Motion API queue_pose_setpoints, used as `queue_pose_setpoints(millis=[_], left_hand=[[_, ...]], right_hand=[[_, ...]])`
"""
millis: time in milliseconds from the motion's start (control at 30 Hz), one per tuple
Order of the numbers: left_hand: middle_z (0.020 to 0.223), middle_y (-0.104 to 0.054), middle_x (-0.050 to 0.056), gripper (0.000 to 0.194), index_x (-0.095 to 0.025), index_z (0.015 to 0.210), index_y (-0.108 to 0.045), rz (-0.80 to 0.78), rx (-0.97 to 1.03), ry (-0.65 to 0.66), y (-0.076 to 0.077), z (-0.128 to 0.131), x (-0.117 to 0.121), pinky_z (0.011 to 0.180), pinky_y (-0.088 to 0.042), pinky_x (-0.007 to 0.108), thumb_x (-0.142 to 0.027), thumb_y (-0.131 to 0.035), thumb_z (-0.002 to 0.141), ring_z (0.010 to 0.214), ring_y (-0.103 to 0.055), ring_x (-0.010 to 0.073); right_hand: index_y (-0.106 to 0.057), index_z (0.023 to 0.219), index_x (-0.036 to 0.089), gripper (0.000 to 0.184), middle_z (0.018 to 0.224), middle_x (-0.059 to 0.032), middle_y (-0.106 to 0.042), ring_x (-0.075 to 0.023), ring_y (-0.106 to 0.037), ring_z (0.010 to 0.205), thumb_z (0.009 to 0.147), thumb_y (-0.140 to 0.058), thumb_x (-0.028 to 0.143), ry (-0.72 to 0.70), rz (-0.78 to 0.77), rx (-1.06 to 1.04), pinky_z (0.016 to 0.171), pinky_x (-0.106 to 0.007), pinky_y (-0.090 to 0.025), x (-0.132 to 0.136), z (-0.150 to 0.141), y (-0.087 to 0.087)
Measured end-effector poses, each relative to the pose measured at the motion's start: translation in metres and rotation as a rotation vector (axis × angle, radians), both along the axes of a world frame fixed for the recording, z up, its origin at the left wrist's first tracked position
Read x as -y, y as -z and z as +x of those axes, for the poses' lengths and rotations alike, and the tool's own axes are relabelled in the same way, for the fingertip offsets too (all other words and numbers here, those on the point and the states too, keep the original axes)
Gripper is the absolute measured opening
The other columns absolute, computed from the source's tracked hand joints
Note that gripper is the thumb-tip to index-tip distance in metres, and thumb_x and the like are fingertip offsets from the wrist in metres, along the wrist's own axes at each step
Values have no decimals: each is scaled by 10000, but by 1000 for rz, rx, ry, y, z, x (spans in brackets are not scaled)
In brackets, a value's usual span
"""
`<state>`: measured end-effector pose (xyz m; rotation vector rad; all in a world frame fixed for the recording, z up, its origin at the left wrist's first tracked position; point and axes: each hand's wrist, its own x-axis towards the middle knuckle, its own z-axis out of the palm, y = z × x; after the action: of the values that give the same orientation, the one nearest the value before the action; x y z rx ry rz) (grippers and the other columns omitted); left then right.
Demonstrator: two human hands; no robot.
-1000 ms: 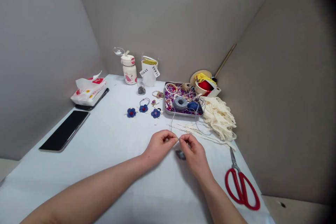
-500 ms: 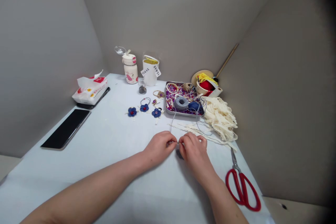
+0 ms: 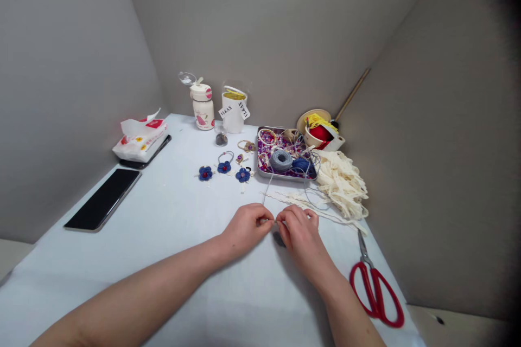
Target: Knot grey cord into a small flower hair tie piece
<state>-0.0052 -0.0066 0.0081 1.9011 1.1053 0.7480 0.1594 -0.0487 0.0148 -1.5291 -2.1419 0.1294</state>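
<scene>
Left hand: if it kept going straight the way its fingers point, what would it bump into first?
Probably the right hand. The left hand points right at it, and their fingertips nearly meet around a thin grey cord. Depth is hard to judge from this view.

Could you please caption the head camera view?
Left hand and right hand pinch a thin cord by a metal tray.

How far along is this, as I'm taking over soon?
Three blue fabric flowers with red centres look finished. In hand: the left hand and right hand pinch a thin grey cord between them. Left: the cream lace bundle and grey cord spool still lie out, so more may remain.
</scene>
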Motion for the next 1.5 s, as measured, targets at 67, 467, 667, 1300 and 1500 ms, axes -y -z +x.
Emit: queue_pose_setpoints(millis=[67,467,667,1300,1500], left_hand=[[717,-649,14,152,-186,724,-684,0,-5,-10,0,0,1,672,-414,252,-139,-541,745,687,-562,138],[728,-639,12,145,-189,744,-690,49,-13,7,1,2,1,686,-415,251,-140,-557,775,697,-560,135],[730,-639,16,135,-185,751,-690,43,-11,7,-1,2,2,685,-412,248,-156,-561,781,701,-560,135],[640,-582,2,194,-121,734,-660,-501,384,-186,-11,5,-1,565,-350,225,-309,-666,692,579,-462,96],[679,-611,20,188,-124,739,-661,-477,407,-188,-11,7,-1,605,-377,236,-307,-661,700,625,-493,111]], right_hand=[[-526,850,195,131,864,-18,-582,-157,-535,827,924,-431,144,1,11,14,868,-365,-261,0,1,0],[-527,870,189,116,871,-17,-571,-160,-533,852,935,-440,150,-6,-22,26,895,-379,-254,2,4,0],[-537,883,188,128,876,-24,-571,-165,-531,858,938,-428,149,-5,-33,33,891,-379,-261,2,5,-1],[-587,821,216,141,858,-31,-605,-192,-561,839,903,-489,277,152,-152,-542,786,-332,-386,2,0,1],[-620,863,205,152,871,-32,-614,-186,-558,837,843,-574,348,214,-335,-875,749,-298,-413,4,-8,3]])
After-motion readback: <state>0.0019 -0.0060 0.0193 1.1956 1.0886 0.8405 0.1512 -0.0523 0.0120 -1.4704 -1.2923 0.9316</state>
